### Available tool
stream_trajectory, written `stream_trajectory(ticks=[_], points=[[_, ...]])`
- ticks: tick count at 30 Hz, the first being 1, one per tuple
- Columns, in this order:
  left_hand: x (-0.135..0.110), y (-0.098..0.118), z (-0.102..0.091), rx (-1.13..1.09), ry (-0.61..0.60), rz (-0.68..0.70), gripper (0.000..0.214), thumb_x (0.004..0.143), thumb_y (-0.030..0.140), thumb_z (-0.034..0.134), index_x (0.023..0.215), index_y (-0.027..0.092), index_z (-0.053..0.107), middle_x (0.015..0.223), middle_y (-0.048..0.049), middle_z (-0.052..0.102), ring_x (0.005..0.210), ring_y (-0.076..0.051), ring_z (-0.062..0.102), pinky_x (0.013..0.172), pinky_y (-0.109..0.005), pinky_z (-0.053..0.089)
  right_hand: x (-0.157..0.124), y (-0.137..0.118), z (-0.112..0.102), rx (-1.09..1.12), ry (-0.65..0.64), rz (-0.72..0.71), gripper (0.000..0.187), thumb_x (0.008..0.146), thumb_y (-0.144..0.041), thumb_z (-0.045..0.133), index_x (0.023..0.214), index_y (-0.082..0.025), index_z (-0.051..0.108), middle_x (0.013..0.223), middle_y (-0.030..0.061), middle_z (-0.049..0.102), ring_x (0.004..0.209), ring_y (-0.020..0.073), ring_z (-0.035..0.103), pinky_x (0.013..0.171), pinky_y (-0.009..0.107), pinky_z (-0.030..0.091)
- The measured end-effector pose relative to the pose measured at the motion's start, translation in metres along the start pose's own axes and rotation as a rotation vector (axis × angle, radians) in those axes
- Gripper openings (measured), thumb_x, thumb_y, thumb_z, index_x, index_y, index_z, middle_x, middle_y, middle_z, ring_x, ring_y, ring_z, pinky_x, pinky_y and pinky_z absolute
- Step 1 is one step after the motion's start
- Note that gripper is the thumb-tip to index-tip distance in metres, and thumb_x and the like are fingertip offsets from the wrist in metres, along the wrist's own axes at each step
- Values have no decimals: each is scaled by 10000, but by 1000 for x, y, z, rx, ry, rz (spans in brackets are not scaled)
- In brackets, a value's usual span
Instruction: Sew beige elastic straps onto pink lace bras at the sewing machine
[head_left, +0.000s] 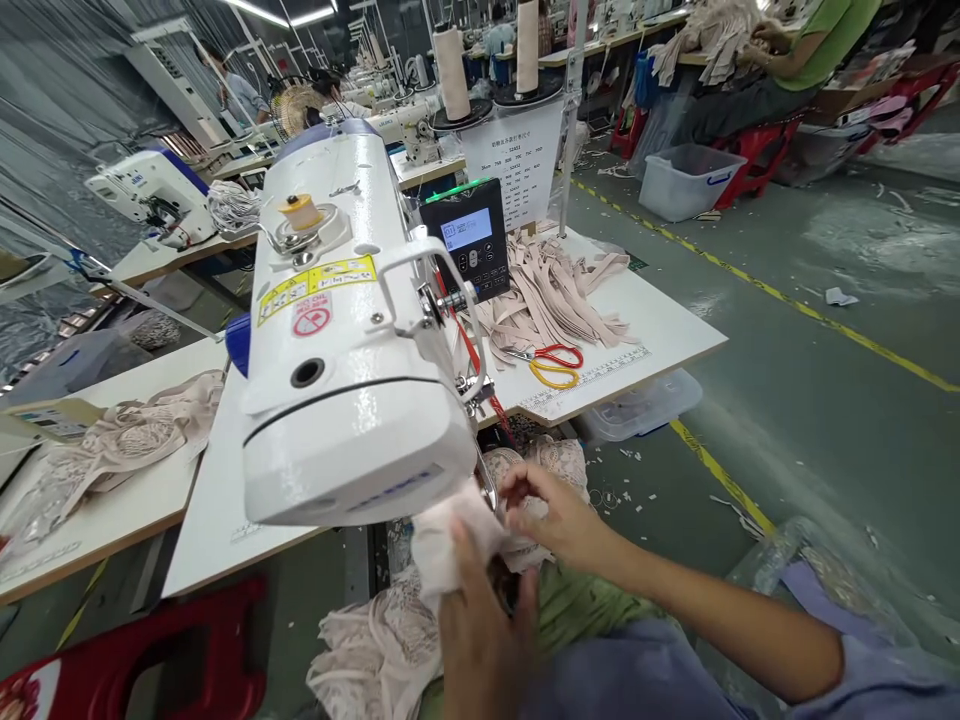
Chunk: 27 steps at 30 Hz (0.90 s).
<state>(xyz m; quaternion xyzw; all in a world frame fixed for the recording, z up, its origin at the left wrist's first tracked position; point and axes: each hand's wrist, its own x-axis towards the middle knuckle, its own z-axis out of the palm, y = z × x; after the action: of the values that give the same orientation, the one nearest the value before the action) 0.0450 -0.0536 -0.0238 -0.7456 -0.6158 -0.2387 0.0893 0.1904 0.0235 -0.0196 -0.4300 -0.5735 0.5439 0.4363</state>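
Under the head of a white sewing machine [360, 400], my left hand [480, 620] is closed on the pale beige cloth of a bra [450, 545]; motion smears its fingers a little. Just to the right, my right hand [562, 520] has its fingers bent and pinched at the same bra's edge, close to the machine's metal lever. The needle and presser foot are hidden behind the machine head. More beige lace bras [379, 640] are heaped on my lap at the lower left, and lace cloth [562, 462] hangs behind my right hand.
Red-and-yellow-handled scissors [556, 366] and a pile of beige straps [555, 290] lie on the machine table [660, 330]. A control screen [466, 240] stands behind. More bras [150, 430] rest on the left table. A red stool [150, 650] is at lower left; a co-worker [817, 50] sits far right.
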Motion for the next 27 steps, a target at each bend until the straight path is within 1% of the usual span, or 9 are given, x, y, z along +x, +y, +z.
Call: stream_trajectory(ticks=[3,5,8,12,14,17,21,24,27], points=[[-28,22,-2,-104,-68,25,812,936,313,551,1565,63,102,1272,-258,646,882,-300,730,720,-373,601,-23,-5,-2,51,-77,58,446,882,-613,561,948,-175,613,908,50,627,871,194,572,771,308,469],[-37,23,-9,-310,-181,4,740,959,326,493,1560,70,145,1074,-186,746,782,-253,740,667,-318,601,-32,-7,-5,149,8,137,490,877,-652,539,889,-169,621,854,38,622,799,174,562,710,286,464],[-30,10,-25,-571,-234,22,462,959,236,483,1417,190,452,789,-38,764,663,-178,722,607,-240,574,-36,-13,-13,195,0,257,533,798,-697,606,780,-164,588,676,-23,514,598,107,435,526,223,353],[0,-6,-40,-413,-2,296,328,937,159,469,1237,196,596,1095,-116,731,1061,-262,677,924,-402,524,-30,-26,-21,69,-594,208,382,886,-494,582,692,-165,566,617,-49,444,554,84,381,505,207,322],[13,-11,-36,-308,-92,346,294,959,204,414,1110,167,663,917,-120,746,890,-265,706,792,-388,540,-26,-28,-20,-165,-767,65,264,919,-315,544,710,-166,603,641,-40,507,585,95,438,553,213,366],[24,-22,-23,-351,-416,33,404,959,364,408,673,195,638,502,-53,597,478,-203,578,507,-307,427,-21,-16,-10,-762,-574,-190,190,885,-138,550,715,-164,630,643,-9,579,572,120,466,536,250,351],[30,-30,-6,-1164,-884,-630,500,824,656,534,667,187,600,547,-40,596,546,-183,575,551,-288,429,-19,7,3,-1048,-347,-440,152,904,-101,539,813,-155,649,697,28,635,608,150,529,527,277,353],[28,-30,0,-1531,-863,-867,574,637,743,689,694,185,567,506,44,469,509,-133,497,543,-264,424,-18,14,3,-975,-302,-578,164,947,-135,505,946,-163,667,758,37,660,673,163,568,582,275,409],[23,-31,-1,-1514,-735,-860,551,679,712,693,643,185,538,499,74,400,481,-81,389,517,-215,357,-20,13,0,-822,-181,-553,214,946,-181,509,1120,-175,633,1001,95,673,916,207,610,776,323,493]])
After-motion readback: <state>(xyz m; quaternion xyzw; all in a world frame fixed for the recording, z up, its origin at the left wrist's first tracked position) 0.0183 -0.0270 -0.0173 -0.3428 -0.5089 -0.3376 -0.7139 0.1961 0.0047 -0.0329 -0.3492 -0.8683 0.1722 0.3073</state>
